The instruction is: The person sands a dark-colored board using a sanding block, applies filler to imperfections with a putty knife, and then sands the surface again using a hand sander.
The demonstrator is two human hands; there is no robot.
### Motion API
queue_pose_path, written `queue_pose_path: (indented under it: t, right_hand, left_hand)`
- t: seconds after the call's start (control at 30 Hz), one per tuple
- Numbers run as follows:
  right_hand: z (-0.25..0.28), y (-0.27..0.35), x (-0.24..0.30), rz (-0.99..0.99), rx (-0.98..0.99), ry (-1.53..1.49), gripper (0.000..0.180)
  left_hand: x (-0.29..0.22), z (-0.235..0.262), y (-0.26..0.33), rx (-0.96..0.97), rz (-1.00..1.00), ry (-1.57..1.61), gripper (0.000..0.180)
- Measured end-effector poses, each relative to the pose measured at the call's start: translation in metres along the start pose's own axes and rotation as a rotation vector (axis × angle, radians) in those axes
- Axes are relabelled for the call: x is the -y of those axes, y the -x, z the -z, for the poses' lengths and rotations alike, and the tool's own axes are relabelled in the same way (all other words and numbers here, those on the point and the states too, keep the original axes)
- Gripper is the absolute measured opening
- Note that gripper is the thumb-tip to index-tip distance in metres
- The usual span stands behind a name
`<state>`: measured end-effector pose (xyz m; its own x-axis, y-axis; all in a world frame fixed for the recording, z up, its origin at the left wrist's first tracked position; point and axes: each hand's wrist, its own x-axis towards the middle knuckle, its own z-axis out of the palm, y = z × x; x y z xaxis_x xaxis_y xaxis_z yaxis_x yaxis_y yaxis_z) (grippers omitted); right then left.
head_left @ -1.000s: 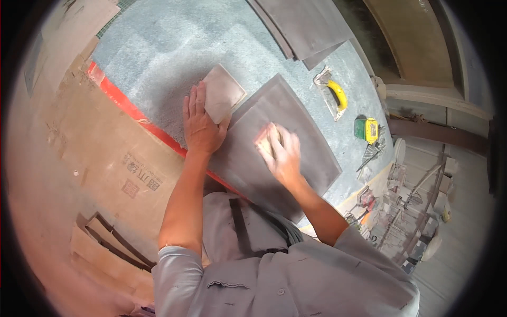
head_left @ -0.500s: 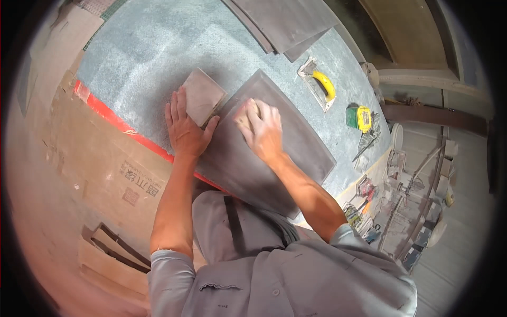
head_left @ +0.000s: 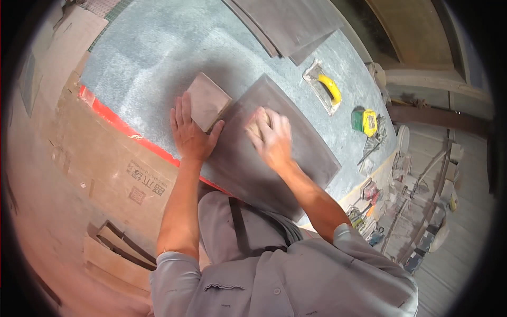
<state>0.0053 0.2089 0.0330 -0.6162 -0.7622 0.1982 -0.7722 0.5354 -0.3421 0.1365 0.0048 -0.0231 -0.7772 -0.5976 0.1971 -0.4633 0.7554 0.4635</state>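
A dark grey flat panel (head_left: pixel 296 164) lies at a slant on the blue-grey carpeted tabletop (head_left: pixel 148 42), its near part reaching over the front edge. On it my right hand (head_left: pixel 274 140) is closed around a small tan and reddish block (head_left: pixel 257 120), which looks like a sanding block; its underside is hidden. Against the panel's left side sits a square brownish block (head_left: pixel 208 100) with a pale dusty top. My left hand (head_left: pixel 194 134) grips its near corner, fingers along the left edge and thumb at the lower right.
Dark dust surrounds the square block. Several grey panels (head_left: pixel 290 24) lie stacked at the far side. To the right are a yellow-handled trowel (head_left: pixel 326 89) and a green-and-yellow tape measure (head_left: pixel 364 122). Red tape (head_left: pixel 121 122) edges the table beside brown cardboard (head_left: pixel 121 174). Assorted tools (head_left: pixel 369 203) lie right.
My right hand has slid a little toward me and to the right across the panel with the small block. The left hand stays at the square block. The whole view has shifted slightly.
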Motion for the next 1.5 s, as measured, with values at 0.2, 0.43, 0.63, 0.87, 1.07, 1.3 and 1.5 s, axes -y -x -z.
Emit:
queue_pose_path:
  t: [0.2, 0.43, 0.63, 0.87, 1.07, 1.3, 1.5]
  right_hand:
    - [-0.006, -0.022, 0.005, -0.01, -0.029, 0.03, 0.066]
    - [0.011, 0.032, -0.01, -0.064, -0.002, 0.078, 0.065]
    - [-0.009, -0.038, -0.001, -0.001, -0.057, -0.07, 0.062]
    - [0.077, 0.161, -0.087, -0.265, 0.062, 0.089, 0.06]
    - [0.007, -0.014, -0.037, -0.038, -0.05, 0.036, 0.064]
    - [0.019, 0.005, -0.059, 0.042, 0.021, 0.035, 0.074]
    - [0.017, -0.041, -0.036, 0.039, 0.04, -0.021, 0.067]
  left_hand:
    - [-0.006, -0.001, -0.003, 0.006, 0.04, 0.031, 0.097]
    - [-0.001, -0.005, -0.001, 0.023, 0.031, -0.023, 0.093]
    - [0.001, -0.003, -0.001, -0.01, 0.005, 0.055, 0.102]
    - [-0.001, -0.005, 0.0, 0.083, 0.067, -0.032, 0.099]
    - [-0.002, -0.005, 0.0, 0.035, 0.015, 0.053, 0.102]
    - [-0.004, -0.004, -0.004, 0.033, 0.029, -0.004, 0.101]
    - [0.002, -0.006, 0.002, -0.015, 0.03, 0.051, 0.099]
